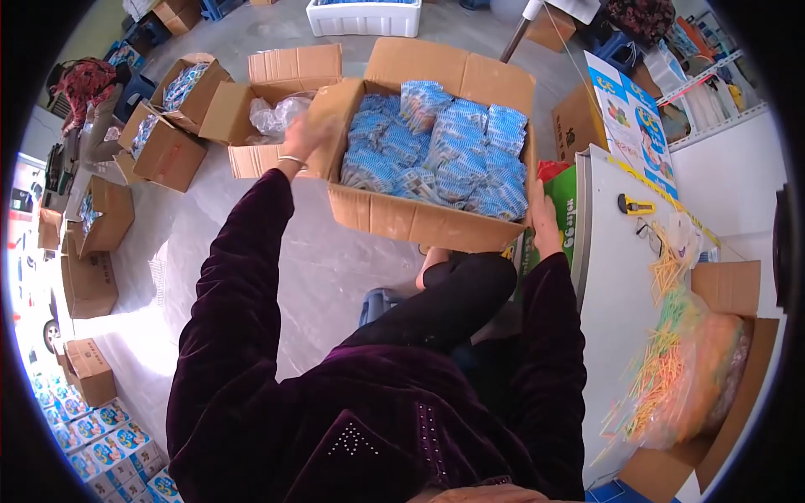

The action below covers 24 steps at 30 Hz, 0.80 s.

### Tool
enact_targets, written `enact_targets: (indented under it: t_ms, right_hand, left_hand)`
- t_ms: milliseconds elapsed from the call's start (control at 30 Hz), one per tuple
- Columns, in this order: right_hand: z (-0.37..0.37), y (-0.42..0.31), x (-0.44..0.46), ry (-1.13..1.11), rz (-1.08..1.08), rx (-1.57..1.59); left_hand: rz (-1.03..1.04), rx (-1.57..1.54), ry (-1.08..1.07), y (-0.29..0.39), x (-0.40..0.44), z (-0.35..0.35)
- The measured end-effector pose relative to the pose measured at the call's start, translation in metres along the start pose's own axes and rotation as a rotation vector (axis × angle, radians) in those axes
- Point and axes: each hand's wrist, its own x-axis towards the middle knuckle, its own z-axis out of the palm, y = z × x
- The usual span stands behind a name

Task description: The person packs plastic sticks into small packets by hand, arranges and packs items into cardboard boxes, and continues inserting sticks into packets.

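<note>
A large cardboard box (419, 220) stands in front of me with its flaps up, filled with blue-and-white printed packets (457, 142). My left hand (309, 138), a bangle at its wrist, is at the box's left flap; motion smears its fingers, so its grip is unclear. Against the right side wall of the same box lies my right hand (545, 222), its fingers along the edge and partly hidden. Just beyond the left hand is a second open box (295, 67) with clear plastic bags (277, 116) inside.
On the right, a white table (608, 277) carries a yellow cutter (637, 204), scissors and a plastic bag of thin coloured sticks (662, 360). Several cardboard boxes (172, 155) line the left side. Another person (88, 88) is at the far left. A white foam box (363, 18) is at the back.
</note>
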Motion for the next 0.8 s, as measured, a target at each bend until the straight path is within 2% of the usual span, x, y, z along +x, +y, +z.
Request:
enact_targets:
  t_ms: [67,100,167,200,267,333,367,400,433,467,533,567,600,667,700,767,800]
  right_hand:
    - [0.000,0.000,-0.003,-0.008,0.327,0.242]
    - [0.001,0.021,0.010,-0.053,0.285,0.348]
    - [0.005,0.011,0.004,-0.023,0.311,0.328]
    - [0.006,0.017,0.012,-0.034,0.347,0.340]
    - [0.005,0.038,0.025,-0.107,0.285,0.413]
    - [0.000,0.035,0.022,-0.187,0.215,0.479]
    - [-0.001,0.018,0.004,-0.131,0.312,0.452]
    - [0.001,0.008,-0.012,-0.074,0.408,0.427]
    - [0.009,0.016,-0.019,0.016,0.306,0.504]
    - [0.012,0.020,-0.028,0.023,0.302,0.509]
    - [0.013,0.027,-0.040,0.048,0.456,0.656]
    - [0.015,0.050,-0.031,-0.007,0.545,0.852]
    - [0.014,0.052,-0.034,-0.002,0.543,0.853]
    - [0.013,0.050,-0.031,-0.052,0.699,1.187]
    - [0.013,0.046,-0.039,-0.057,0.683,1.193]
    - [0.014,0.039,-0.063,0.010,0.167,1.030]
    - [0.022,0.040,-0.051,0.172,0.283,1.072]
  left_hand:
    - [-0.650,-0.320,-0.251,-0.087,0.016,0.051]
    - [-0.647,-0.324,-0.253,-0.097,0.015,0.047]
    - [-0.856,-0.753,-0.396,-0.108,0.007,0.036]
    - [-0.852,-0.753,-0.404,-0.122,0.009,0.029]
    - [-0.347,-0.688,-0.425,-0.142,0.014,0.019]
    - [-0.746,-1.218,-0.500,-0.104,0.028,-0.021]
    - [-0.801,-1.205,-0.541,-0.083,0.032,-0.045]
    - [-0.793,-1.206,-0.540,-0.061,0.035,-0.061]
    - [-0.766,-1.222,-0.615,-0.040,0.037,-0.074]
    - [-0.737,-1.235,-0.693,-0.029,0.038,-0.080]
    - [-0.695,-1.121,-0.722,-0.022,0.039,-0.080]
    - [-0.662,-1.005,-0.745,-0.018,0.038,-0.079]
    - [-0.657,-1.007,-0.748,-0.019,0.037,-0.078]
    - [-0.640,-0.913,-0.818,-0.026,0.041,-0.076]
    - [-0.626,-0.914,-0.808,-0.025,0.042,-0.076]
    - [-0.540,-0.923,-0.735,-0.016,0.040,-0.077]
    - [-0.527,-0.926,-0.722,-0.006,0.041,-0.081]
